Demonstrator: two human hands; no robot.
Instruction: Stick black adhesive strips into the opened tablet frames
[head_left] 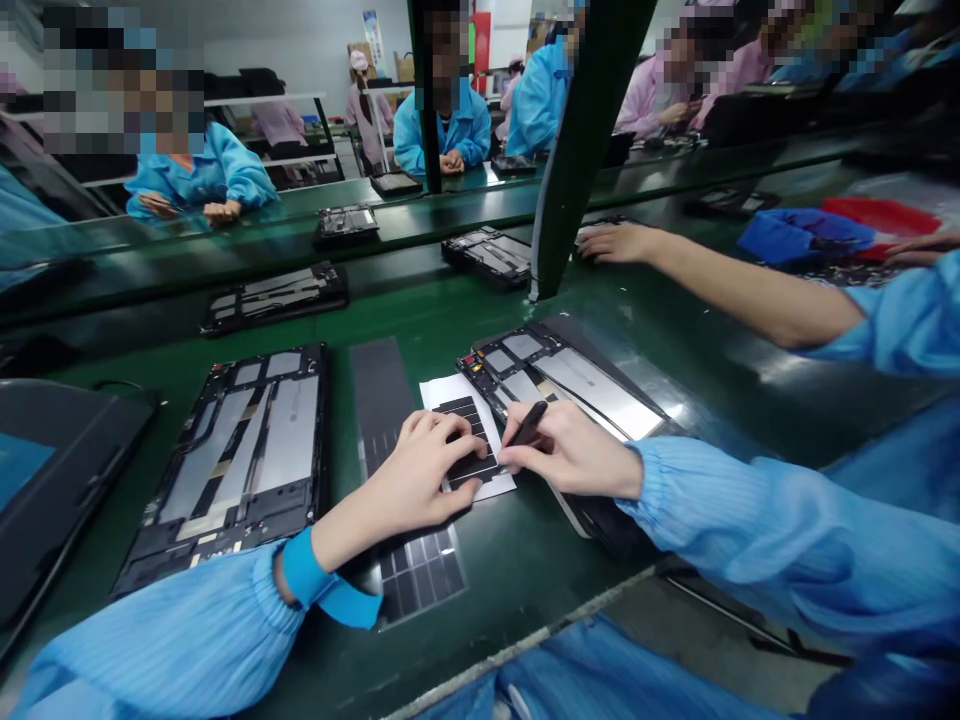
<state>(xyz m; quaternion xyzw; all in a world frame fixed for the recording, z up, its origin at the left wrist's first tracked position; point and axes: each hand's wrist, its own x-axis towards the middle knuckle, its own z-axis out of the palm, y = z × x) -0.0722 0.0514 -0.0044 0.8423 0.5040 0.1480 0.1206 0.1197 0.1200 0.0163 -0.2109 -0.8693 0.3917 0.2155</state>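
My left hand (427, 465) lies with fingers spread over a white sheet of black stickers (469, 425), holding it down on the green bench. At the sheet's right edge, my right hand (566, 445) pinches a slim black tool (527, 424), probably tweezers; its tip is hidden by my fingers. Just behind my right hand rests an opened tablet-like device (592, 385) with silver battery panels. Under and beside my left hand lie clear strips of dark rectangular stickers (424, 575). A blue band circles my left wrist.
Another opened device (251, 440) lies to the left, beside a dark case (60, 480). More opened devices (277, 295) sit on the line ahead. A green post (577, 150) rises from the bench. A co-worker's arm (735, 280) reaches in from the right, near blue and red bags (806, 235).
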